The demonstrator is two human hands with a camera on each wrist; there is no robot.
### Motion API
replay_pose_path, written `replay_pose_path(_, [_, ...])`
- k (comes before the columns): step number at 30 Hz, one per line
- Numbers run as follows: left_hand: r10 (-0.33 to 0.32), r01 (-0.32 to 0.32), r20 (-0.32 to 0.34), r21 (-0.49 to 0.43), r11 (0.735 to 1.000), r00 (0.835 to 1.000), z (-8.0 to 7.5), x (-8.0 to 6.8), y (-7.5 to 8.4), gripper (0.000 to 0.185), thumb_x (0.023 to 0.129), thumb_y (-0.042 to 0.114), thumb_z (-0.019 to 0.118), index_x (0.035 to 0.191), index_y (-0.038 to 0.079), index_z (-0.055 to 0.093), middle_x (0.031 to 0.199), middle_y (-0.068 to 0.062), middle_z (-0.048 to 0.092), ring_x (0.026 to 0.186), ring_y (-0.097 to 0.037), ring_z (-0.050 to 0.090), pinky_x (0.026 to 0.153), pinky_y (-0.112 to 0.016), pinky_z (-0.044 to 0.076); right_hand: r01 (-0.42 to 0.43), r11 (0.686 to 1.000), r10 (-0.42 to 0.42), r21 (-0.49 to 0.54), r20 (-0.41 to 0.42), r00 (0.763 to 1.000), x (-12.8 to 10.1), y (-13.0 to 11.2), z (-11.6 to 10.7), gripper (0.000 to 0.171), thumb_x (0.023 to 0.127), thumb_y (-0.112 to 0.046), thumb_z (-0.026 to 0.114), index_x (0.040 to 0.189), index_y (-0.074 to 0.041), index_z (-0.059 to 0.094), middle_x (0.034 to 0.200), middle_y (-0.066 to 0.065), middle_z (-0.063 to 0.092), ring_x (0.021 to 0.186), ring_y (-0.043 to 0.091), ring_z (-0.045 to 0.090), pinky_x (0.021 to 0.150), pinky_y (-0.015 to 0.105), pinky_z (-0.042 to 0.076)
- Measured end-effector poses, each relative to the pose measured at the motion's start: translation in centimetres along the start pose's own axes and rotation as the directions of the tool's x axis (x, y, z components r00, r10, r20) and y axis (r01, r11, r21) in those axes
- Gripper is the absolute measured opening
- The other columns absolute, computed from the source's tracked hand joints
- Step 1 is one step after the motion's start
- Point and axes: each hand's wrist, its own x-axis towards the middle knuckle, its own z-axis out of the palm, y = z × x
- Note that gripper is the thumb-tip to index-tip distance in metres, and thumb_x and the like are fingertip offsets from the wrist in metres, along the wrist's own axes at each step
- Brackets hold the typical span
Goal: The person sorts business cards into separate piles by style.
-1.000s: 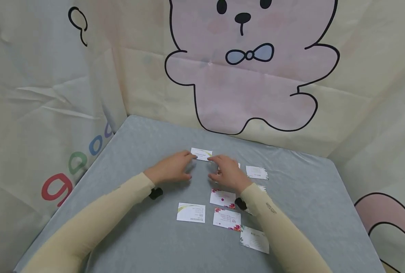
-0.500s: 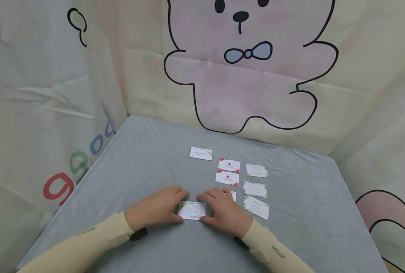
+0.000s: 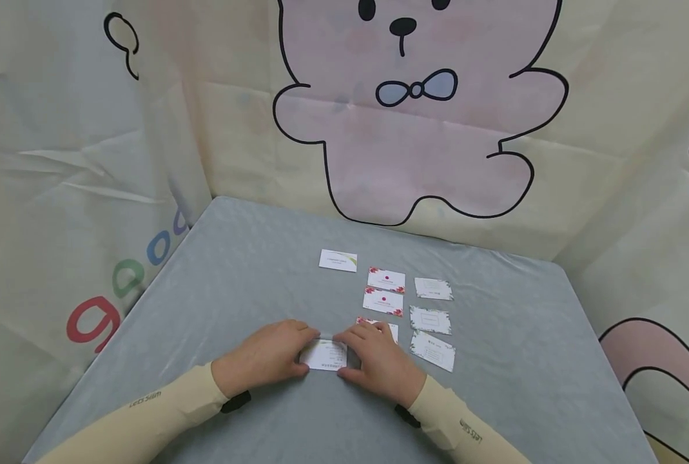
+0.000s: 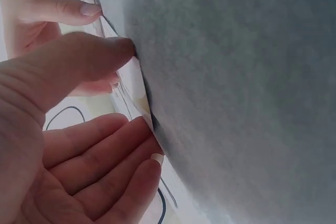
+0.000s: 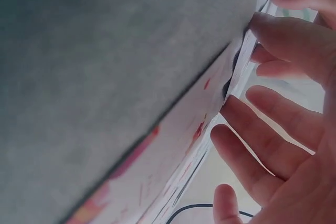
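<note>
A white business card lies on the grey cloth at the near middle of the table in the head view. My left hand pinches its left end, thumb at the near corner and fingers at the far corner. At its right end my right hand does the same. Against the cloth, the card's edge shows in the left wrist view. A red-flowered business card is partly hidden behind my right fingers. Close beside that hand, the right wrist view shows a flowered card.
Farther back lie a green-cornered card and two red-flowered cards, one the upper card. Leaf-bordered cards form a column at the right. A cloth backdrop encloses the table.
Both hands have come back from the far green-cornered card to the near white card and now grip its ends. Over the last half second they have barely moved.
</note>
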Motion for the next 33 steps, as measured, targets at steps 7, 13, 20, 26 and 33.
replay_pose_path(7, [0.034,-0.034,-0.028,0.019,0.999,0.999,0.0,0.6,-0.6,0.045,0.079,0.018,0.089,0.12,0.009,0.073,0.096,0.004,0.066,0.08,-0.009,0.055,0.07,-0.027,0.051,0.006,1.0,-0.006,-0.031,0.0,1.0,0.5,0.4,-0.2,0.056,0.087,-0.038,0.091,0.135,-0.018,0.071,0.123,-0.002,0.074,0.119,0.019,0.066,0.105,0.052,0.044])
replay_pose_path(13, [0.016,-0.015,-0.007,0.066,0.998,1.0,-0.8,3.8,-2.0,0.053,0.085,0.021,0.088,0.133,0.005,0.071,0.112,-0.004,0.071,0.09,-0.014,0.062,0.081,-0.034,0.058,-0.052,0.999,0.052,-0.01,0.004,0.999,2.9,2.3,-1.1,0.059,0.089,-0.033,0.09,0.141,-0.015,0.069,0.125,0.002,0.074,0.121,0.023,0.068,0.105,0.056,0.047])
replay_pose_path(20, [-0.052,0.053,-0.007,0.095,0.994,0.999,-1.9,9.6,-5.6,0.056,0.088,0.018,0.086,0.138,0.002,0.067,0.127,-0.012,0.072,0.109,-0.025,0.069,0.097,-0.044,0.059,-0.168,0.985,0.167,0.05,0.011,0.986,7.9,6.4,-2.1,0.058,0.094,-0.029,0.085,0.146,-0.012,0.065,0.139,0.008,0.071,0.133,0.028,0.066,0.107,0.058,0.045])
replay_pose_path(26, [-0.122,0.12,0.025,0.092,0.989,0.992,-2.5,14.4,-8.4,0.059,0.093,0.021,0.081,0.147,0.003,0.063,0.14,-0.014,0.068,0.126,-0.029,0.067,0.109,-0.045,0.056,-0.255,0.962,0.254,0.097,0.022,0.967,11.3,10.1,-2.3,0.058,0.099,-0.028,0.08,0.151,-0.011,0.061,0.15,0.01,0.065,0.144,0.029,0.06,0.114,0.062,0.044])
replay_pose_path(33, [-0.188,0.187,0.055,0.031,0.982,0.981,-2.8,16.3,-10.2,0.059,0.097,0.021,0.08,0.15,0.005,0.061,0.143,-0.013,0.067,0.13,-0.028,0.065,0.111,-0.046,0.054,-0.309,0.942,0.305,0.133,0.046,0.951,13.6,11.5,-2.3,0.057,0.101,-0.027,0.077,0.154,-0.013,0.06,0.156,0.011,0.062,0.15,0.033,0.053,0.121,0.064,0.04])
